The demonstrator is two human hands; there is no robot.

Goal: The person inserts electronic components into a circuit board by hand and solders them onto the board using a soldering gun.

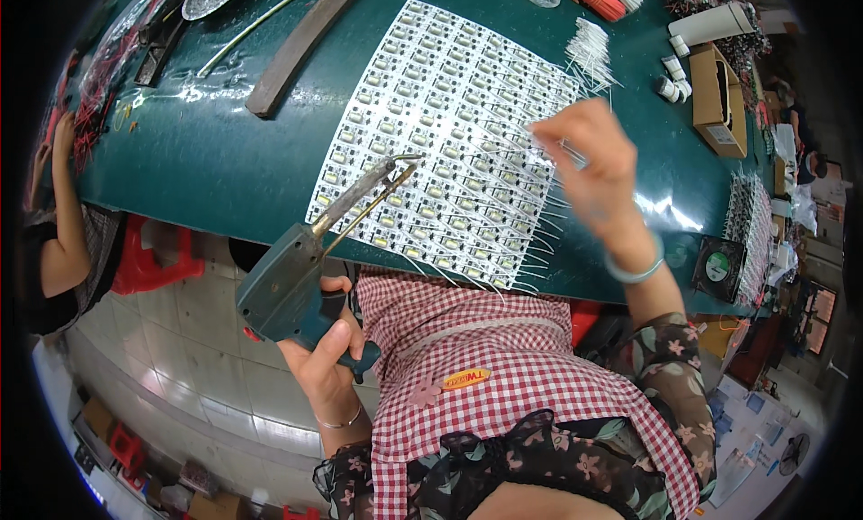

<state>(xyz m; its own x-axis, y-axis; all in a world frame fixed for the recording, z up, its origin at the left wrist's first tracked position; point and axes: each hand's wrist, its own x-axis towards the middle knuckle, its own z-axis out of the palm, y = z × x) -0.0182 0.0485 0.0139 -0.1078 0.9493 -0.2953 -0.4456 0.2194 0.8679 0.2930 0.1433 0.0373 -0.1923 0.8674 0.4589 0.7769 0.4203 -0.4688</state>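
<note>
My left hand (325,351) is wrapped round the handle of a dark green soldering gun (280,284). Its metal tip reaches over the left-middle part of a white panel of small circuit boards (382,106), which lies on the green table. Rows of thin white wires (490,147) stick out across the panel's right half, and some hang past its near edge. Above the panel's right edge, my right hand (593,165) is closed in a pinch, a little smeared by motion. Short white wires (573,151) show at its fingers; how many it holds is hidden.
A bundle of white wires (589,53) lies beyond the panel. Left of it are a dark bar (301,48) and a pale rod (256,24). A cardboard box (719,102), white spools (672,80) and a black fan (717,266) stand right. Another person's arm (65,205) is far left.
</note>
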